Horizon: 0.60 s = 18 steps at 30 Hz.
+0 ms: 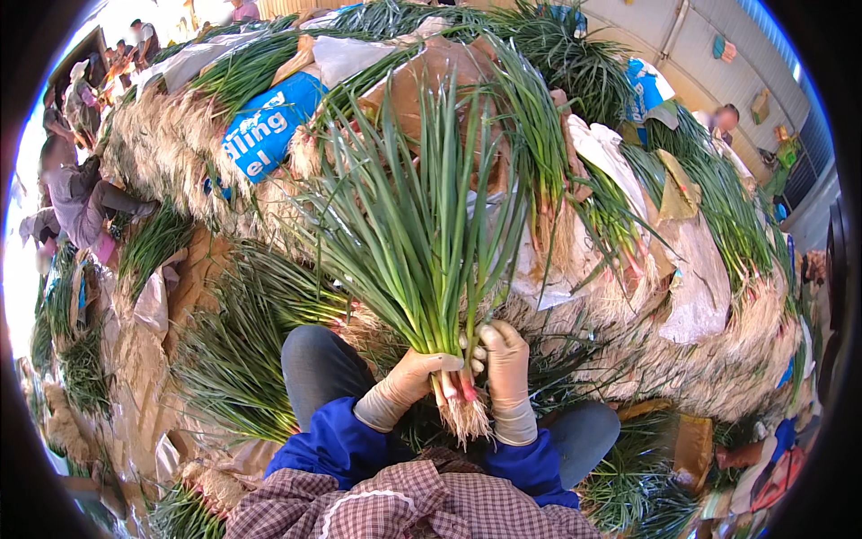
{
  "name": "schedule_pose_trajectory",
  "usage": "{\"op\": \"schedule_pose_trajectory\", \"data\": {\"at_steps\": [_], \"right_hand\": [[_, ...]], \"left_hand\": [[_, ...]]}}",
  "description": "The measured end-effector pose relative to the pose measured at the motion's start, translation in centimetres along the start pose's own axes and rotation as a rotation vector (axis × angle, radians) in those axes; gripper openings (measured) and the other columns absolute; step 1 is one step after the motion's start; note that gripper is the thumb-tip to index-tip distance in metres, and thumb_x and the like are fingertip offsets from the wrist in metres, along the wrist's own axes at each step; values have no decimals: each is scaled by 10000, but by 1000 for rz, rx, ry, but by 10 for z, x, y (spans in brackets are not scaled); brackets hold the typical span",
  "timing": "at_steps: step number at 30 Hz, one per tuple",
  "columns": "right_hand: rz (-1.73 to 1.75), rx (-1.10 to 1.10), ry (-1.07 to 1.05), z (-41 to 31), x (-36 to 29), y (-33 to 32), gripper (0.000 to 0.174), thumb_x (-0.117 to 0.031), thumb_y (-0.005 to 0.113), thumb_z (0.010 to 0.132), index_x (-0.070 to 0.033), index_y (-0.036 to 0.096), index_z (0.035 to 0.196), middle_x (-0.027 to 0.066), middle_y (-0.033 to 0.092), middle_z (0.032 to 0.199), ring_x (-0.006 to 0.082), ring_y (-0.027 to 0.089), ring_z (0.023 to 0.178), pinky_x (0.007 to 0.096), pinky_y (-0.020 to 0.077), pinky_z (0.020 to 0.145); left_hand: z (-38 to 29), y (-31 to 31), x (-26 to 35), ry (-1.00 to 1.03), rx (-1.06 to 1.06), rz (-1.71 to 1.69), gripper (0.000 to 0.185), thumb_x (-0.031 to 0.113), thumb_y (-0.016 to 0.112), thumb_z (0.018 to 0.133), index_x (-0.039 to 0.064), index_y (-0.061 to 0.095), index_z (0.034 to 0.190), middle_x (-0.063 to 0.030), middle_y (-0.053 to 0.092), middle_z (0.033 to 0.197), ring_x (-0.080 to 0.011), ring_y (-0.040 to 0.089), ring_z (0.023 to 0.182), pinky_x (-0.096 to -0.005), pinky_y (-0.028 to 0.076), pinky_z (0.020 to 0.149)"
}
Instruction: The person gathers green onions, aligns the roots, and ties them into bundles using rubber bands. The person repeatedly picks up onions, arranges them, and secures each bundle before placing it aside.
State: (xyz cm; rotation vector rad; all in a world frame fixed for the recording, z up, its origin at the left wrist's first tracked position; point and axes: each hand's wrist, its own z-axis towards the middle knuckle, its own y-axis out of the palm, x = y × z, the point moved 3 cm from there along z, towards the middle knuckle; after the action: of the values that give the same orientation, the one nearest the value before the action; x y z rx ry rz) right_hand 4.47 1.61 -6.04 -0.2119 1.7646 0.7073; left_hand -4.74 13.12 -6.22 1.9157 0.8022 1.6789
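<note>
A bunch of green garlic-like allium plants (pixel 431 283) stands upright before me, long flat leaves fanned upward. Its pale, pink-tinged stems end in whitish roots (pixel 465 419) hanging below my hands. My left hand (pixel 417 377), in a pale thin glove, wraps the lower stems with the thumb across the front. On the bunch's right edge, my right hand (pixel 508 360), gloved alike, has its fingers curled against a stalk; its fingertips are partly hidden behind the stems. Both hands are between my bent knees.
A large heap of rooted plants (pixel 687 364) rises ahead, with sacks and a blue printed bag (pixel 273 128) on it. More loose plants (pixel 236 343) lie by my left knee (pixel 320 370). A seated person (pixel 81 195) is at the far left, another person (pixel 720 124) behind the heap.
</note>
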Motion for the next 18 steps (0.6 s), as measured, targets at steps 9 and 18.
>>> {"op": "schedule_pose_trajectory", "data": {"at_steps": [9,18], "right_hand": [[153,-390,-64,-10,-58,-11,240,-179,560,908,-47,555,707,38,521,651,138,497,551,274,451,541],[-1605,423,-580,136,-101,-46,172,-201,662,817,-112,705,957,138,668,872,328,659,816,401,524,736]], "left_hand": [[-23,-24,29,52,172,43,329,52,658,753,-20,594,1067,-173,681,945,-243,675,707,-332,564,525],[-29,1,89,385,-121,-385,335,69,609,697,58,513,1018,-151,589,845,-228,586,590,-388,568,554]]}}
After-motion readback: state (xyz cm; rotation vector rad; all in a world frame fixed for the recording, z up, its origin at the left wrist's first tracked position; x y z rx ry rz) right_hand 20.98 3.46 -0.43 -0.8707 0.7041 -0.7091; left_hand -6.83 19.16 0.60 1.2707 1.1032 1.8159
